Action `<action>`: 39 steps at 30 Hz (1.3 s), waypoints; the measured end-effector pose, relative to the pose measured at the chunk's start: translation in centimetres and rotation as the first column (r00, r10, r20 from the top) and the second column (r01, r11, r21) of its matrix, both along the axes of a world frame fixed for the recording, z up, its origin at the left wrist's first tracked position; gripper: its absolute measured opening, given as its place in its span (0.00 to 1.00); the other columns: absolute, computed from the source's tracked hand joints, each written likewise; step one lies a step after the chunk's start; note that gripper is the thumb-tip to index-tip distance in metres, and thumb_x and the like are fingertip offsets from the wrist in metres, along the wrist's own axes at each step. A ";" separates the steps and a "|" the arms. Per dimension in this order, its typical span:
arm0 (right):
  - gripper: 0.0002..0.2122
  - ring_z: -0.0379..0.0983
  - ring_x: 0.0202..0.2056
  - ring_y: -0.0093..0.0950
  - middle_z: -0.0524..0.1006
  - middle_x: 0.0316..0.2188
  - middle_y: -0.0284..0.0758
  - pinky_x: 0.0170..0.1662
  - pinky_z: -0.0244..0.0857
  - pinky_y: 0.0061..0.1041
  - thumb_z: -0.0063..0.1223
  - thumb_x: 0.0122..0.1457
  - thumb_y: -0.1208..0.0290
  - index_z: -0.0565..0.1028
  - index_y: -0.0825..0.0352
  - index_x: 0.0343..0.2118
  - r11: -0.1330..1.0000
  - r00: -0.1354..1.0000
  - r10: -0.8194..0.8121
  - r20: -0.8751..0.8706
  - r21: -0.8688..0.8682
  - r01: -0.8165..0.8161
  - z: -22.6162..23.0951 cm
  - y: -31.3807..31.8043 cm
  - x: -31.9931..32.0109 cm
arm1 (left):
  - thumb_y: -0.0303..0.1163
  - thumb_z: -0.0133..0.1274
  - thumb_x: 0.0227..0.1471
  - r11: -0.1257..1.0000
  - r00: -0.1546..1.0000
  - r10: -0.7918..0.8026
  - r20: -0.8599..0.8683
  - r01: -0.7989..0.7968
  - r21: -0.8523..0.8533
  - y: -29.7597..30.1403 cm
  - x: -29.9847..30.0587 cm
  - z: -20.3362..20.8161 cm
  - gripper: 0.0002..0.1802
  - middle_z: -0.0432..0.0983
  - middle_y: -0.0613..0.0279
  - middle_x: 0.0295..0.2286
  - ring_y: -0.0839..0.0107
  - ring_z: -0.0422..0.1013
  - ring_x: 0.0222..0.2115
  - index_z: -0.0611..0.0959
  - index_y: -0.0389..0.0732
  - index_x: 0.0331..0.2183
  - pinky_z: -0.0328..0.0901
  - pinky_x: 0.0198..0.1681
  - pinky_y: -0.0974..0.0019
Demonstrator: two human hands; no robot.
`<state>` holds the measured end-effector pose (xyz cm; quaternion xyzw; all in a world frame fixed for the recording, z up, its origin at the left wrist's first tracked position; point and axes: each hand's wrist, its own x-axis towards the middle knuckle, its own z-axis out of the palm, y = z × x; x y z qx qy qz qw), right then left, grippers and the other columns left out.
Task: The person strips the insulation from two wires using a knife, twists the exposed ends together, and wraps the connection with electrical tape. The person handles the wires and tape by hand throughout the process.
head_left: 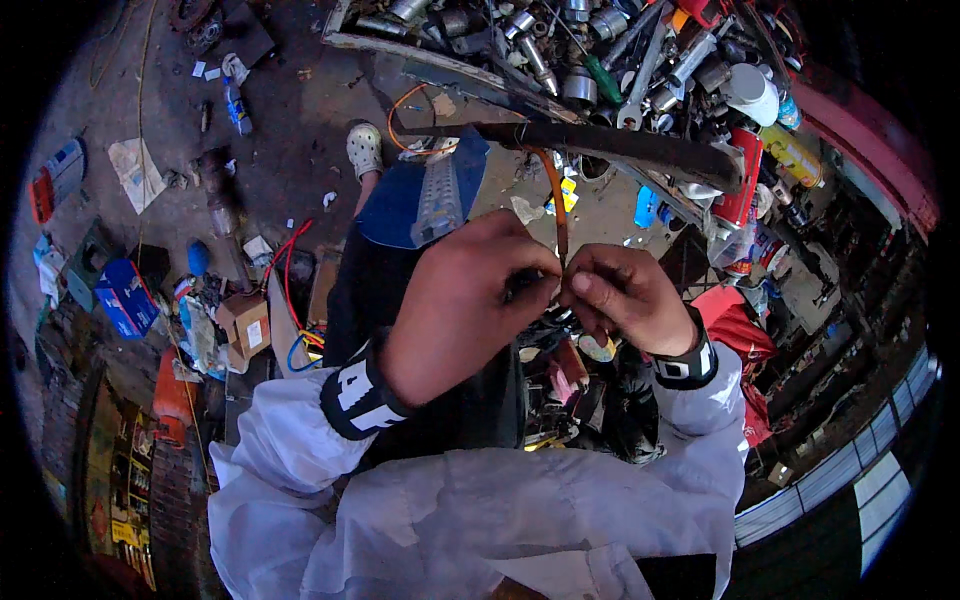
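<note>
My left hand (pixel 465 305) and my right hand (pixel 625 295) meet in front of my body, fingertips almost touching. Both pinch the lower end of an orange-brown cable (pixel 556 195), which hangs from a long dark bar (pixel 620 150). The very tip between the fingers is hidden. Just beyond my left hand, a blue sheet (pixel 385 205) with a pale, clear ribbed strip (pixel 438 200) lies over my leg. A thinner orange cord (pixel 395 120) loops out behind this sheet.
A tray (pixel 345 42) heaped with sockets and wrenches stands ahead, a white cup (pixel 750 92) at its right. A yellow can (pixel 792 155) is farther right. On the left floor lie a cardboard box (pixel 243 325), a blue box (pixel 127 300) and a red hose (pixel 290 255).
</note>
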<state>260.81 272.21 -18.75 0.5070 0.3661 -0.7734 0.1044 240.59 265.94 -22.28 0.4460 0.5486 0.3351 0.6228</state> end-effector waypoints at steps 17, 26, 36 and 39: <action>0.13 0.70 0.27 0.23 0.73 0.26 0.34 0.31 0.66 0.22 0.49 0.62 0.63 0.75 0.69 0.38 0.889 0.985 -0.002 -0.172 0.451 0.080 -2.0 -2.4 1.0 | 0.20 0.61 0.41 0.998 0.999 0.045 0.016 -0.044 -0.052 0.1 -0.7 0.3 0.09 0.73 0.59 0.26 0.68 0.71 0.27 0.83 0.38 0.30 0.65 0.30 0.69; 0.11 0.62 0.27 0.19 0.69 0.27 0.28 0.31 0.57 0.21 0.56 0.58 0.67 0.72 0.68 0.38 0.649 0.729 -0.685 -0.004 -0.458 0.607 -2.4 -4.0 0.3 | 0.21 0.62 0.41 0.999 0.998 0.039 0.047 -0.039 0.011 0.1 -0.5 -0.1 0.10 0.72 0.61 0.25 0.67 0.71 0.26 0.83 0.39 0.30 0.64 0.29 0.68; 0.05 0.64 0.26 0.13 0.71 0.23 0.27 0.29 0.58 0.17 0.57 0.54 0.77 0.71 0.69 0.29 0.929 0.988 -0.109 0.111 0.364 0.062 0.2 -2.0 -0.8 | 0.21 0.63 0.39 0.995 0.999 0.047 0.011 -0.047 0.085 0.1 0.1 -0.2 0.11 0.73 0.57 0.26 0.63 0.72 0.28 0.82 0.38 0.31 0.65 0.30 0.66; 0.08 0.67 0.24 0.26 0.70 0.23 0.33 0.28 0.61 0.23 0.60 0.47 0.79 0.71 0.67 0.28 0.684 0.974 0.144 0.176 0.693 -0.226 0.3 -1.5 -1.2 | 0.21 0.63 0.39 0.999 1.000 0.014 0.006 -0.014 0.041 0.1 -0.1 0.1 0.12 0.74 0.57 0.27 0.62 0.72 0.29 0.82 0.38 0.31 0.65 0.31 0.65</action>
